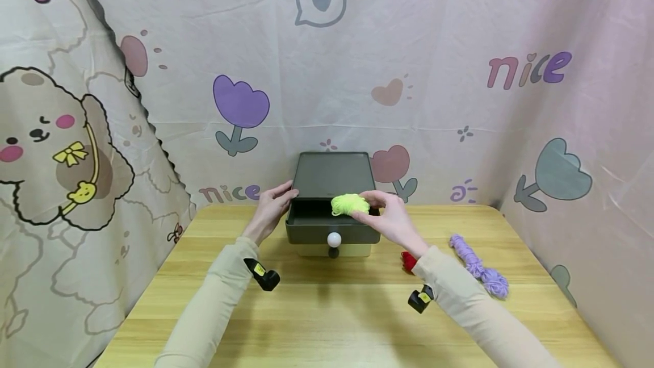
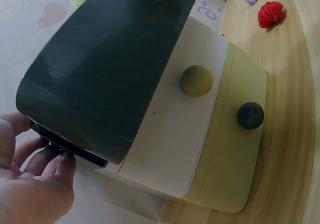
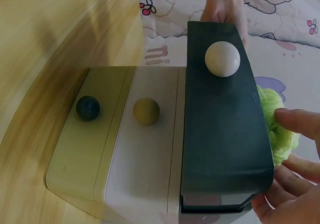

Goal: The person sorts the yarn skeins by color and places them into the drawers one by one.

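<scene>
A small drawer cabinet (image 1: 334, 174) with a dark green top stands on the table. Its dark top drawer (image 1: 306, 234), with a white round knob (image 1: 334, 239), is pulled out. My left hand (image 1: 268, 212) grips the cabinet's upper left edge, the fingers bent against its side in the left wrist view. Over the right part of the drawer opening, my right hand (image 1: 390, 220) pinches a bundle of yellow-green yarn (image 1: 349, 204) between thumb and fingers. In the right wrist view the yarn (image 3: 277, 129) shows partly behind the drawer front.
Below sit a white drawer (image 2: 160, 129) and a pale yellow one (image 2: 230, 149), both pushed in. A red yarn bundle (image 2: 270, 14) lies right of the cabinet, and a twisted purple yarn skein (image 1: 475, 266) farther right. A printed cloth (image 1: 327, 72) hangs behind the wooden table (image 1: 327, 322).
</scene>
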`<state>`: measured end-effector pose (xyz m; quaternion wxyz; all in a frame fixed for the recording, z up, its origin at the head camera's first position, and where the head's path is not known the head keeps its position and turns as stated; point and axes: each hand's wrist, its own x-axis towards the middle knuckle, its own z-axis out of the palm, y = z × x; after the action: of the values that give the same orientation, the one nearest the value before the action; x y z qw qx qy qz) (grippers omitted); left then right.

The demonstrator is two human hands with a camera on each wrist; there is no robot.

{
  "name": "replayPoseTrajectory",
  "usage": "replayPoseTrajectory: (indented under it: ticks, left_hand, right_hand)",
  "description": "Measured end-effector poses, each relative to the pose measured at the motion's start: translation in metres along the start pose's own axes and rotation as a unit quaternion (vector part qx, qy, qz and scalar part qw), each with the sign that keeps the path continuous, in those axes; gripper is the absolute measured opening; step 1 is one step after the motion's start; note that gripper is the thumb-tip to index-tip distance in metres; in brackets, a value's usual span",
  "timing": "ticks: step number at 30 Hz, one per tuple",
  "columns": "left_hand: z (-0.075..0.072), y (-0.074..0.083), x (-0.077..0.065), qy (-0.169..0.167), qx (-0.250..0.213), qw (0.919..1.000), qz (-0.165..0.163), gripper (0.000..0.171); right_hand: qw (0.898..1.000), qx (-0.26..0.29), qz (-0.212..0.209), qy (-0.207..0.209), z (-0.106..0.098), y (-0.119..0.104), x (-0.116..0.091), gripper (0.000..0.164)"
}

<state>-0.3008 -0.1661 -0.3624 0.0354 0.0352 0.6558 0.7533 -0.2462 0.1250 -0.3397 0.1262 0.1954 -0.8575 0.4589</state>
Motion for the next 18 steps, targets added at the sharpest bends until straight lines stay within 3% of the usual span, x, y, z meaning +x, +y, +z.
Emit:
replayPoseTrajectory:
  ticks: [10,18]
  left_hand:
    - [0.0006,0.0005,-0.0008,0.008,0.011,0.9999,-0.006,0.057]
    - [0.0000,0.0015,-0.0018,0.013,0.006,0.9999,-0.005,0.057]
  right_hand:
    - [0.999,0.020,-0.027,0.018,0.0023,0.0038,-0.0004,0.045]
    - [0.999,0.029,-0.025,0.024,-0.0005,0.0081,-0.0023,0.045]
